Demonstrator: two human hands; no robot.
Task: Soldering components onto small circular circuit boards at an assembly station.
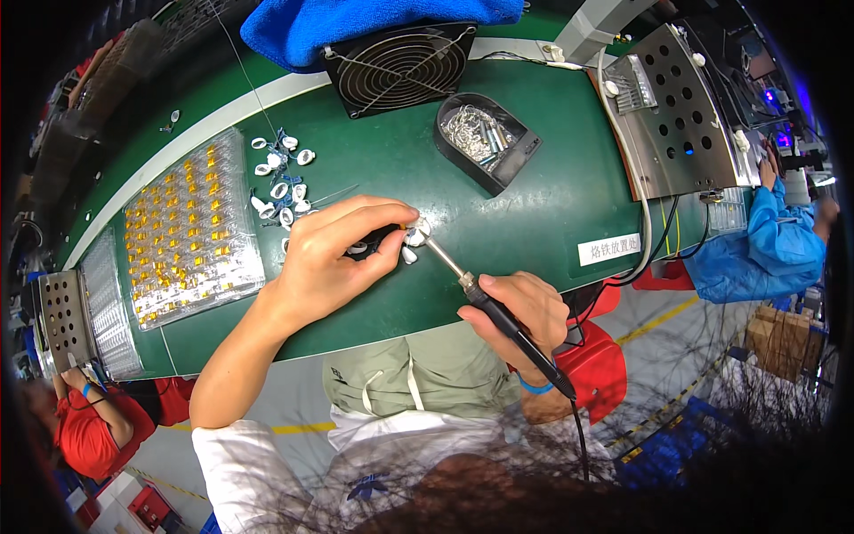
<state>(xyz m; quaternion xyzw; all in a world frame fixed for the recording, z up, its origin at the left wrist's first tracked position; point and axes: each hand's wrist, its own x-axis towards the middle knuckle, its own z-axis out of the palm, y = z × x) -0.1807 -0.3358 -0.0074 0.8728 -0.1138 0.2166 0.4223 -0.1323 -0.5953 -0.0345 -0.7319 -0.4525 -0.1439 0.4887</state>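
The green bench point(551, 214) spreads beneath everything, with a clear plastic tray point(236, 214) of small yellow parts at the left, a black fan point(400, 67) at the far edge and a black bin point(516, 165) of loose metal bits nearer. Over the middle of the bench slants the soldering iron point(505, 322), its metal shaft aimed up and left; to do this well, I would keep that angle steady, let the tip meet only the joint, hold it there briefly, and keep the heat off the white shell and the nearby fingertips. The right hand point(529, 311) is closed round the black handle in a pen-like grip, thumb and fingers wrapped close. The left hand point(334, 258) is curled, its thumb and forefinger nearly together, seemingly pinching the white piece point(416, 236), which sits just beyond those fingertips, at the iron's tip; whether metal truly touches it I cannot tell. More small white parts point(278, 190) with dark wires lie scattered between the tray and the left hand.
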